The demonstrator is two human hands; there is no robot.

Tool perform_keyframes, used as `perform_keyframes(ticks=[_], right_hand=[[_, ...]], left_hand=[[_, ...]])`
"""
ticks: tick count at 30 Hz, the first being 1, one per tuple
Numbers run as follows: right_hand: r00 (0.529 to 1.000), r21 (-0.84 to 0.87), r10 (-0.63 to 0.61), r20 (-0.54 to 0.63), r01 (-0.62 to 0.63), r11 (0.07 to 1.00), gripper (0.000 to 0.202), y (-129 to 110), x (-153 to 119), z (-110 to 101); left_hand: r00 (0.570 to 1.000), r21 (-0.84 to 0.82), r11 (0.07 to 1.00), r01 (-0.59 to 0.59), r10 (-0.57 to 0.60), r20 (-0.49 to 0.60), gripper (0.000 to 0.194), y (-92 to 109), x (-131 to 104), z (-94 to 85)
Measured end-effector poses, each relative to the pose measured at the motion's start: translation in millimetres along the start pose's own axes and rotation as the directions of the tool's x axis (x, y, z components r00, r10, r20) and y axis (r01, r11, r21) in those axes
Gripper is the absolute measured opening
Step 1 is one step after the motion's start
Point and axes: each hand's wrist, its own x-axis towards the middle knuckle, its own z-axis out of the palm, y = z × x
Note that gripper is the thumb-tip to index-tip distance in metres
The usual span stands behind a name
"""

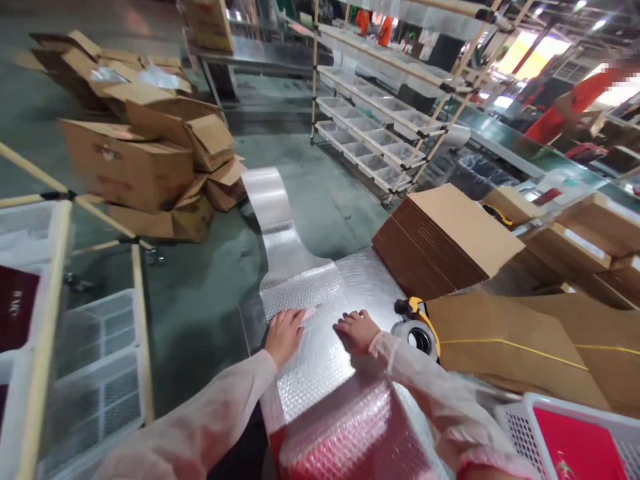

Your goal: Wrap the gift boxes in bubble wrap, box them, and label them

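Observation:
A sheet of clear bubble wrap (305,287) lies along the metal table and runs off its far end. My left hand (286,337) rests on the wrap near the left edge, fingers closed around a small pink utility knife (310,312) with a thin tip; its details are blurred. To the right, my right hand (358,331) lies palm down on the wrap with fingers spread, holding nothing. Nearest to me, a red box wrapped in bubble wrap (345,433) sits between my forearms. Beside my right wrist stands a tape dispenser (417,333) with a yellow handle.
A stack of flat cardboard (445,233) and strapped cardboard sheets (505,340) border the table's right side. A white basket (530,427) holds a red item. Left are a rack with white baskets (103,360) and cardboard boxes (130,167); a bin rack (370,127) stands ahead.

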Motion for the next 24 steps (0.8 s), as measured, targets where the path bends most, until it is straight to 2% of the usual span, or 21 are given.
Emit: perform_keyframes(ticks=[4,5,8,10,12,16,18,20,22,24], right_hand=[[0.996,0.039,0.003,0.086,-0.007,0.999,0.023,-3,9,-2],[0.996,0.047,-0.001,0.088,-0.003,0.999,0.019,-2,11,-3],[0.997,0.064,-0.026,0.076,0.022,0.998,0.024,-3,13,-2],[0.997,0.068,-0.012,0.077,0.006,0.998,0.037,-6,12,0],[0.997,0.067,0.026,0.079,-0.031,0.997,0.043,-10,12,2],[0.995,0.077,0.054,0.086,-0.06,0.995,0.026,-16,15,2],[0.994,0.118,0.035,0.099,-0.046,0.992,0.014,-16,14,0],[0.995,0.191,0.018,0.101,-0.037,0.981,0.006,-15,8,-1],[0.996,0.275,0.056,0.075,-0.074,0.959,0.004,-14,-3,1],[0.982,0.384,0.183,0.038,-0.184,0.905,0.005,-16,-18,7]], left_hand=[[0.997,0.014,0.997,-0.075,0.075,-0.026,0.037,8,-5,-1.2],[0.994,0.017,0.994,-0.11,0.11,-0.022,0.038,12,-8,-0.3],[0.99,0.03,0.99,-0.141,0.14,0.027,0.044,20,-14,3.9],[0.996,0.053,0.995,-0.086,0.084,0.036,0.047,21,-13,5.4],[0.999,0.07,0.997,-0.043,0.043,0.009,0.046,20,-9,3.9],[1.0,0.054,0.998,-0.016,0.017,-0.01,0.044,22,-4,-6.0],[0.997,-0.014,0.999,-0.043,0.044,0.063,0.043,29,-9,-10.3],[0.964,-0.156,0.985,-0.074,0.111,0.243,0.046,41,-19,-13.3],[0.878,-0.29,0.956,-0.046,0.178,0.445,0.038,57,-34,-16.9],[0.79,-0.34,0.94,0.009,0.202,0.579,0.024,73,-50,-23.6]])
